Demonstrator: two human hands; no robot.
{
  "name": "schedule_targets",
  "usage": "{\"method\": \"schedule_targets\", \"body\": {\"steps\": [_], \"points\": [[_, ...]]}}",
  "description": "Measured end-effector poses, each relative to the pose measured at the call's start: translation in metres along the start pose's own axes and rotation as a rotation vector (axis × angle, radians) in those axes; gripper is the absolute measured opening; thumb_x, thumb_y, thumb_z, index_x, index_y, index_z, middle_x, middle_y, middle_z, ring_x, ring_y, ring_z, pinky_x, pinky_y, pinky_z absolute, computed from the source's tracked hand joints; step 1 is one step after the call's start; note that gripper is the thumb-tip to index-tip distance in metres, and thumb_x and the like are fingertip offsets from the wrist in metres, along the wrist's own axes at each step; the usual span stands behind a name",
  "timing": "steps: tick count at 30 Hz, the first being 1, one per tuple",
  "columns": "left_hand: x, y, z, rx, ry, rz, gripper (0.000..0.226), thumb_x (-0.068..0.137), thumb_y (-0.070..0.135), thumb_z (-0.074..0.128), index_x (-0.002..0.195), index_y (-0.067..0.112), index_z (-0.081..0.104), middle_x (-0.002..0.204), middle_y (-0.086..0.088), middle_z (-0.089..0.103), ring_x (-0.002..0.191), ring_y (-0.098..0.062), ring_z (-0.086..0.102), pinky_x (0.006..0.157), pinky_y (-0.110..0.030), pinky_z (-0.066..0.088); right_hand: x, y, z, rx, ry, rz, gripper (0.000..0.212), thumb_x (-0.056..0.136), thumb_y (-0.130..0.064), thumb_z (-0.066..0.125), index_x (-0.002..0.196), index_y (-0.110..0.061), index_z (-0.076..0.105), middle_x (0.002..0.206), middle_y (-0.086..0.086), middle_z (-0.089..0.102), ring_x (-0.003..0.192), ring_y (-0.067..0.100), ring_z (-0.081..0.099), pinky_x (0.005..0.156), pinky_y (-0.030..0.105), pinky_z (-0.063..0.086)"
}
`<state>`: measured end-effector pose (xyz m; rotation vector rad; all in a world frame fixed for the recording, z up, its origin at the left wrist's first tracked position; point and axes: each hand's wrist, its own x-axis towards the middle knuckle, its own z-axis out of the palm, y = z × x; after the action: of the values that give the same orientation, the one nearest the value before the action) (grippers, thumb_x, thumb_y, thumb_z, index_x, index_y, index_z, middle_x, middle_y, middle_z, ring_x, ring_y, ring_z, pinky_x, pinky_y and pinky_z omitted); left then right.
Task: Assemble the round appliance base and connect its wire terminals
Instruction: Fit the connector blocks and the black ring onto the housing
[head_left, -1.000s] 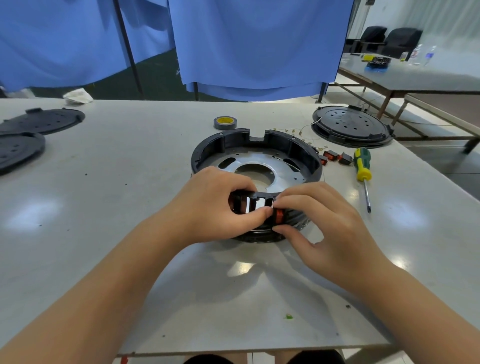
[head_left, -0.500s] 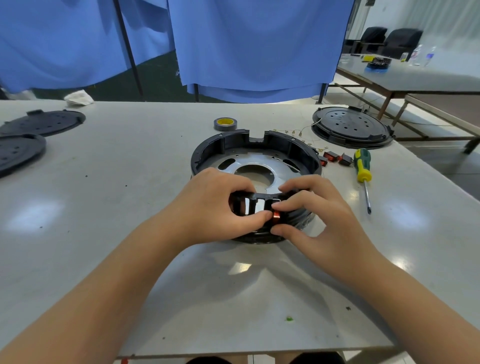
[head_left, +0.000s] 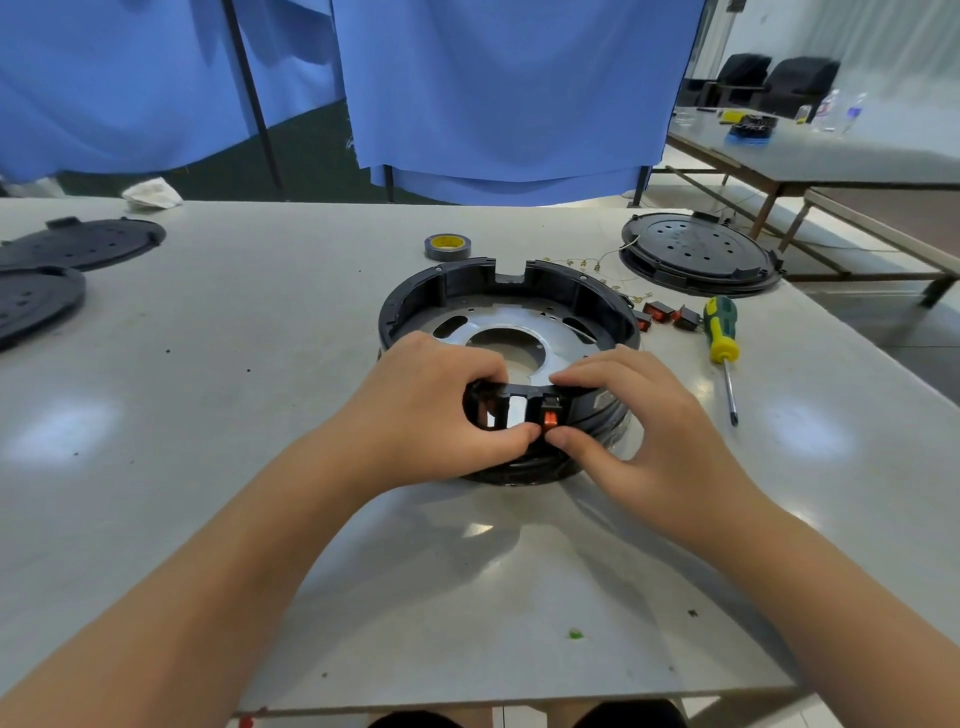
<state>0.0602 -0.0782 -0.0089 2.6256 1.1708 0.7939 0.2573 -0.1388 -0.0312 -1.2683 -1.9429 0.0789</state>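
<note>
A black round appliance base (head_left: 457, 286) with a silver metal plate (head_left: 550, 325) inside lies on the grey table (head_left: 260, 364). An orange rocker switch (head_left: 549, 417) sits in an opening in the base's near wall. My left hand (head_left: 436, 405) grips that near wall, thumb under the openings. My right hand (head_left: 623, 415) pinches the wall around the switch, fingers on top and thumb below. Thin wires with metal terminals (head_left: 587, 266) trail behind the base.
Spare red and black switches (head_left: 667, 314) and a green-yellow screwdriver (head_left: 721, 338) lie to the right. A tape roll (head_left: 448, 246) sits behind the base. Black round covers lie at the far right (head_left: 698, 254) and far left (head_left: 83, 244).
My right fingers have moved up off the switch onto the wall's top edge, so the orange switch now shows seated in its opening. My left hand has barely moved.
</note>
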Motion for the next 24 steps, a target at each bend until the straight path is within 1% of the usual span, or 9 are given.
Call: {"method": "schedule_targets", "body": {"steps": [2,4,5,7,9,11,17,21,24], "points": [[0.001,0.0,0.001,-0.007,0.0,-0.005,0.034,0.067,0.053,0.064,0.062,0.02,0.057,0.046,0.005,0.042,0.049,-0.012,0.042,0.049,-0.017,0.022,0.003,0.0,-0.002,0.0,0.0,0.012,0.033,0.075,-0.02,0.078,0.106,-0.016,0.067,0.102,-0.006,0.063,0.101,0.014,0.056,0.091,0.034,0.045],[0.001,0.0,0.0,-0.023,-0.004,-0.006,0.033,0.068,0.051,0.065,0.061,0.02,0.056,0.047,0.005,0.043,0.049,-0.012,0.042,0.05,-0.018,0.022,0.007,0.0,-0.005,0.007,-0.031,0.02,0.033,0.073,-0.022,0.079,0.104,-0.016,0.068,0.1,-0.007,0.063,0.099,0.014,0.057,0.088,0.037,0.047],[0.001,0.0,0.0,-0.029,-0.008,-0.003,0.033,0.069,0.05,0.067,0.061,0.02,0.057,0.047,0.005,0.043,0.049,-0.013,0.043,0.05,-0.019,0.022,0.009,0.0,-0.008,0.02,-0.058,0.023,0.032,0.073,-0.023,0.079,0.103,-0.018,0.068,0.099,-0.008,0.064,0.099,0.013,0.058,0.088,0.037,0.047],[0.001,0.0,-0.001,-0.035,-0.013,0.009,0.032,0.071,0.048,0.069,0.061,0.02,0.057,0.046,0.005,0.043,0.048,-0.013,0.043,0.05,-0.02,0.023,0.014,0.002,-0.014,0.083,-0.11,0.042,0.028,0.074,-0.027,0.078,0.101,-0.022,0.069,0.098,-0.012,0.065,0.099,0.008,0.059,0.089,0.033,0.047],[0.001,0.0,-0.001,-0.041,-0.011,0.013,0.031,0.072,0.049,0.066,0.061,0.021,0.057,0.046,0.006,0.043,0.048,-0.014,0.043,0.05,-0.021,0.025,0.019,0.002,-0.018,0.154,-0.137,0.077,0.021,0.076,-0.032,0.074,0.096,-0.026,0.07,0.095,-0.016,0.066,0.096,0.004,0.061,0.088,0.026,0.047],[0.001,0.0,-0.001,-0.06,-0.007,0.004,0.031,0.074,0.05,0.062,0.06,0.022,0.056,0.045,0.005,0.043,0.049,-0.014,0.044,0.05,-0.02,0.025,0.022,0.001,-0.019,0.171,-0.134,0.091,0.016,0.077,-0.032,0.073,0.092,-0.026,0.072,0.09,-0.016,0.067,0.092,0.002,0.062,0.084,0.023,0.048],[0.002,0.0,0.003,-0.081,0.021,-0.032,0.041,0.076,0.051,0.058,0.055,0.015,0.051,0.047,0.0,0.041,0.05,-0.017,0.039,0.051,-0.027,0.026,0.025,-0.001,-0.012,0.118,-0.085,0.074,0.005,0.079,-0.016,0.074,0.083,-0.016,0.073,0.081,-0.014,0.066,0.082,0.003,0.061,0.077,0.02,0.047],[0.001,0.002,0.005,-0.082,0.052,-0.058,0.04,0.073,0.052,0.057,0.054,0.018,0.049,0.047,0.001,0.043,0.051,-0.015,0.041,0.051,-0.024,0.026,0.025,0.0,-0.011,0.11,-0.083,0.054,0.003,0.08,-0.016,0.073,0.082,-0.015,0.072,0.08,-0.014,0.065,0.082,0.004,0.06,0.076,0.02,0.046],[0.002,0.001,0.004,-0.049,0.036,-0.011,0.038,0.072,0.05,0.061,0.055,0.018,0.05,0.045,0.002,0.041,0.049,-0.015,0.039,0.053,-0.022,0.026,0.023,0.004,-0.014,0.138,-0.12,0.045,0.009,0.081,-0.015,0.072,0.088,-0.019,0.07,0.086,-0.013,0.065,0.087,0.004,0.06,0.081,0.024,0.047]]}}
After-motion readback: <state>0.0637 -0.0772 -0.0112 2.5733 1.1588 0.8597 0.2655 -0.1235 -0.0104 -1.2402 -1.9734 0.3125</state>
